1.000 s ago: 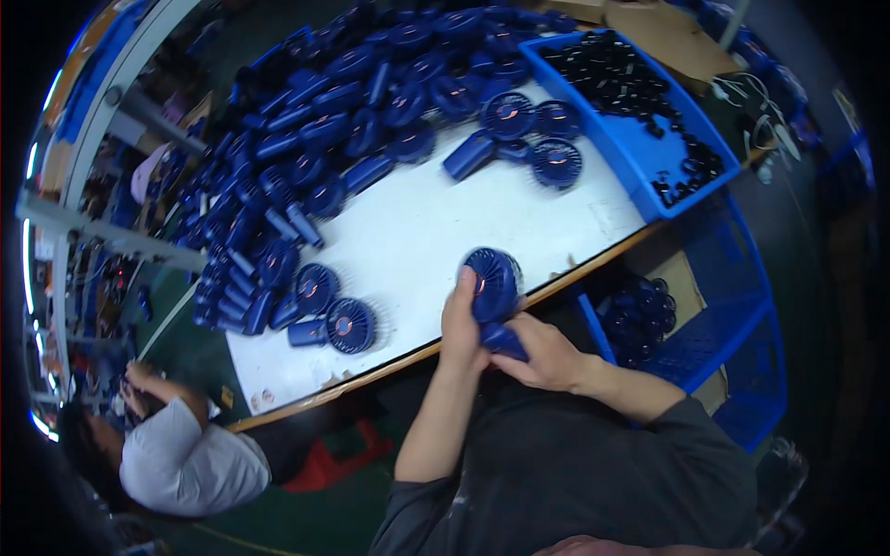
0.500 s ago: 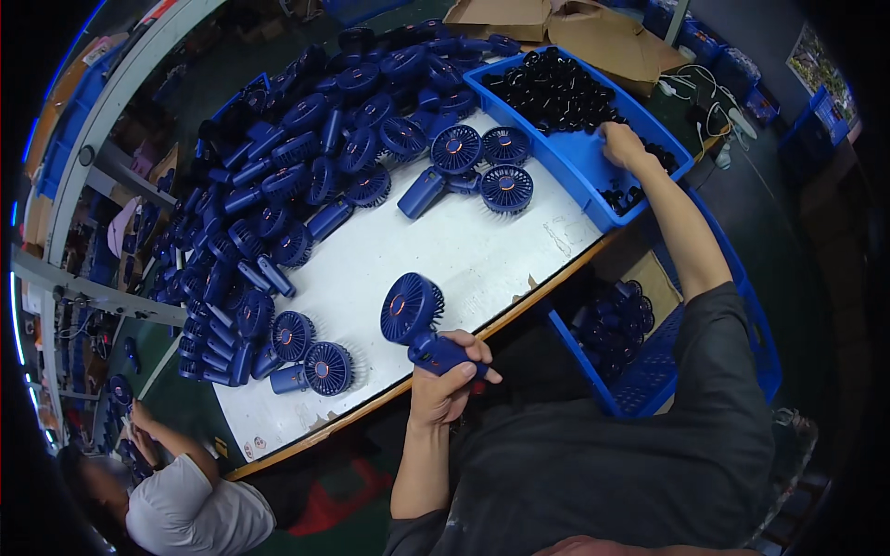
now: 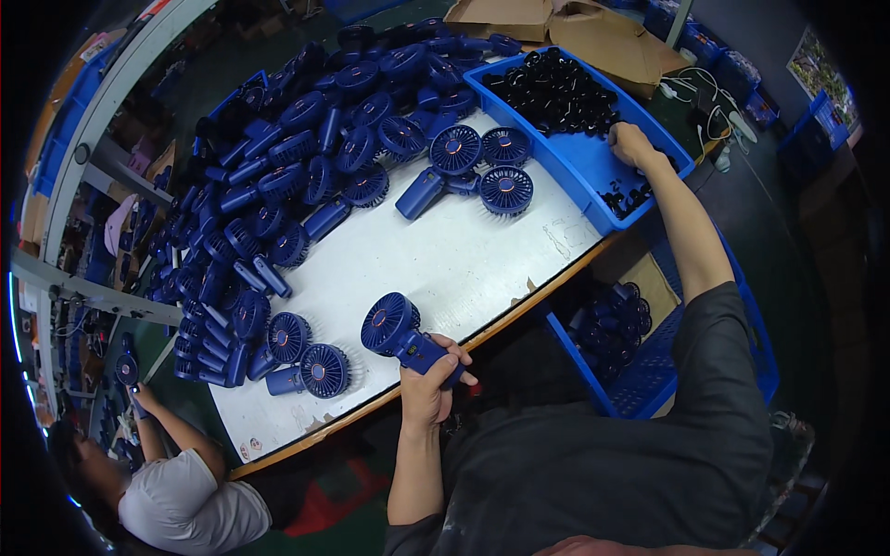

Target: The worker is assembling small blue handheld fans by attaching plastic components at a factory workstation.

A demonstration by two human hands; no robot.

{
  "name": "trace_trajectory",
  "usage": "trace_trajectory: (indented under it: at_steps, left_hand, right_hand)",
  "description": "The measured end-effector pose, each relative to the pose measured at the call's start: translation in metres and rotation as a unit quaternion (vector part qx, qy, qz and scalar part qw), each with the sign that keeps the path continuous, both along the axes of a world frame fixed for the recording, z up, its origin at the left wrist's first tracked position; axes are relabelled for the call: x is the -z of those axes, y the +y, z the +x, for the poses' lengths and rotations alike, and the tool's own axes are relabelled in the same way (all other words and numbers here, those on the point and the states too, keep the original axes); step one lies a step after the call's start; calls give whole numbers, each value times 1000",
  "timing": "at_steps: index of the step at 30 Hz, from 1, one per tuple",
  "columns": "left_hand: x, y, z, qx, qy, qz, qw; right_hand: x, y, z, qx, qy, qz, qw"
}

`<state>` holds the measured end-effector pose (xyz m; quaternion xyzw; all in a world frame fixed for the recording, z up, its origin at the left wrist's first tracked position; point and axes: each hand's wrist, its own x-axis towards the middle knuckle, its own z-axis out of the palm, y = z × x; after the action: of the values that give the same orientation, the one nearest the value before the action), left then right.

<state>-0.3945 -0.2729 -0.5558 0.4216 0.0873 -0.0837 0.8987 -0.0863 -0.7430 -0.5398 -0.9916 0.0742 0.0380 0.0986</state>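
My left hand (image 3: 428, 382) is closed around the handle of a dark blue handheld fan (image 3: 390, 323), held tilted over the table's near edge with its round grille up and to the left. My right hand (image 3: 634, 146) reaches into a blue plastic tray (image 3: 579, 159) at the right end of the table. Its fingers are curled beside the tray's bare bottom; whatever they hold is hidden. Small black parts (image 3: 553, 94) are heaped at the tray's far end, and a few more black pieces (image 3: 629, 200) lie at its near end.
A large pile of blue fans (image 3: 306, 139) covers the far and left side of the white table (image 3: 408, 246). Under the table's right end stands a blue crate (image 3: 640, 385) with more fans. At the lower left another person (image 3: 190, 496) holds a fan. Flattened cardboard (image 3: 612, 42) lies behind the tray.
My left hand has moved slightly left and down with the fan, which has turned a little. My right hand has shifted slightly to the right inside the tray. The other person's hands have moved.
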Motion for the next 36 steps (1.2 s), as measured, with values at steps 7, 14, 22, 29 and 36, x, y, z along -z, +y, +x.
trace_trajectory:
  at_steps: [7, 14, 22, 29, 36]
  left_hand:
    - [3, 4, 0, -18, 8, 14, 1000]
    - [9, 4, 0, -17, 14, 19, 1000]
    - [3, 7, -1, -11, -2, 108, 994]
    - [-19, -17, 7, 30, -103, 186, 977]
    - [-12, 7, -14, -25, -81, 144, 986]
  right_hand:
    - [9, 8, -1, -19, -85, -17, 996]
    - [4, 21, 5, -45, -38, -4, 998]
    - [-62, 86, -27, -55, -45, 296, 953]
    - [-52, 253, -212, -324, 251, 580, 704]
    - [-26, 313, -254, -174, 196, 701, 664]
